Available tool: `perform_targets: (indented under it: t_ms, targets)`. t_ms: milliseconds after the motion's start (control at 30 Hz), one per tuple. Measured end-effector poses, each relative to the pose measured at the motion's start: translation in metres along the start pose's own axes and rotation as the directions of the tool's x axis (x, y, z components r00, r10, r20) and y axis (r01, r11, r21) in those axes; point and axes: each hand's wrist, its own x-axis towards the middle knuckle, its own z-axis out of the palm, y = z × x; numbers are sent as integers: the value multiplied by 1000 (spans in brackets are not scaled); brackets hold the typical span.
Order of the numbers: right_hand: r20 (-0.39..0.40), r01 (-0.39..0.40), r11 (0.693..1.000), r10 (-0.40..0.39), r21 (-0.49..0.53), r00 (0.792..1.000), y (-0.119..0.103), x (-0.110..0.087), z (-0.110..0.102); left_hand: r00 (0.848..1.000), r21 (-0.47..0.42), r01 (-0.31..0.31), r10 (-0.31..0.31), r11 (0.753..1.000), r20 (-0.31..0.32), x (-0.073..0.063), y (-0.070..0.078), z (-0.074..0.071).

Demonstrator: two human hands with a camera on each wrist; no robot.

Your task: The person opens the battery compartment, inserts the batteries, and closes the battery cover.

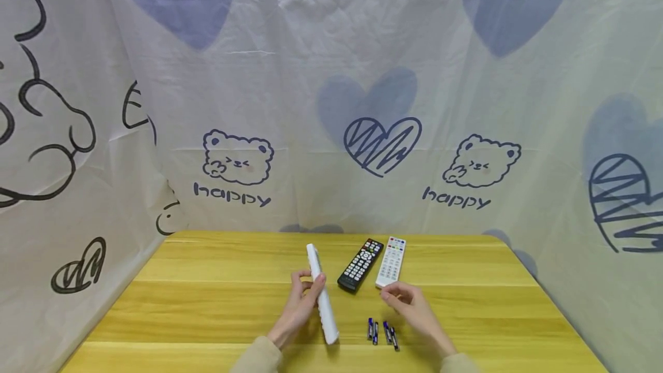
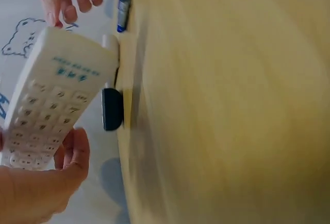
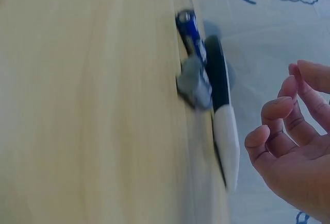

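My left hand (image 1: 297, 311) grips a white remote control (image 1: 324, 308) by its middle, raised and tilted above the wooden table. In the left wrist view, the keypad side of this remote (image 2: 54, 98) faces the camera, with turquoise lettering near one end. My right hand (image 1: 416, 311) hovers with loosely bent fingers just by the near end of a second white remote (image 1: 392, 261). Nothing shows between those fingers (image 3: 277, 108) in the right wrist view. Several small batteries (image 1: 387, 332), dark with blue, lie on the table between my hands.
A black remote (image 1: 359, 266) lies beside the second white one, toward the far side of the table (image 1: 207, 292). Behind and at the sides hangs a pale cloth (image 1: 311, 189) printed with hearts and bears, close to the table's edges.
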Motion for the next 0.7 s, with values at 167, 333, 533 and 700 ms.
perform_targets:
  t_ms: [167,333,533,700]
  targets:
    - [-67,-103,994,105,41,992,11,5,-13,997,127,-46,52,991,-49,3,3,-9]
    - [-174,-221,965,244,142,954,24,8,-24,985,247,-81,116,966,-129,11,2,-22]
    - [-197,-260,947,296,187,935,36,12,-36,980,411,-38,116,911,-165,18,1,-39]
    - [-124,-295,934,323,202,938,40,17,-44,980,600,-5,123,800,-156,26,1,-54]
